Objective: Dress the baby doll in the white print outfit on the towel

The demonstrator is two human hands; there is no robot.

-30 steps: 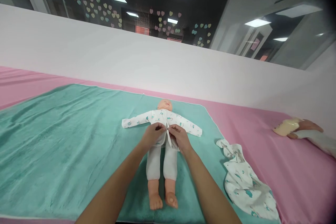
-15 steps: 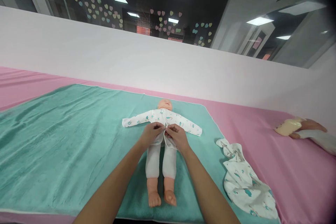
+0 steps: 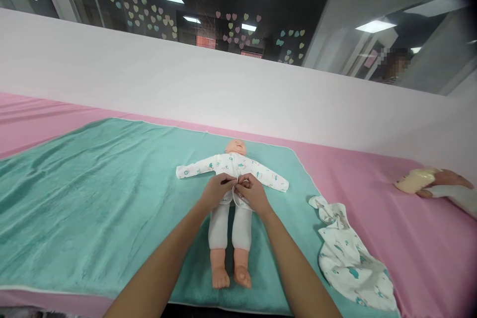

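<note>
A baby doll (image 3: 236,146) lies on its back on a green towel (image 3: 112,208), its bare feet toward me. It wears a white printed baby shirt (image 3: 266,173) with the sleeves spread out to both sides. My left hand (image 3: 219,190) pinches the left front edge of the shirt at the doll's belly. Right beside it, my right hand (image 3: 251,191) pinches the other front edge, and the fingertips of both hands nearly meet. The fastening between the fingers is too small to make out. Below the hem, the doll's white legs (image 3: 241,228) show.
To the right, a crumpled white printed garment (image 3: 354,263) lies across the towel's edge. Pink cloth (image 3: 372,184) covers the surface beneath. At far right lies another doll-like figure (image 3: 417,180), partly out of view. A white wall (image 3: 186,87) with windows above stands behind.
My fingertips have drawn slightly closer together, and the shirt's front gap looks narrower. A blurred person now shows behind the glass at upper right. The view has shifted slightly.
</note>
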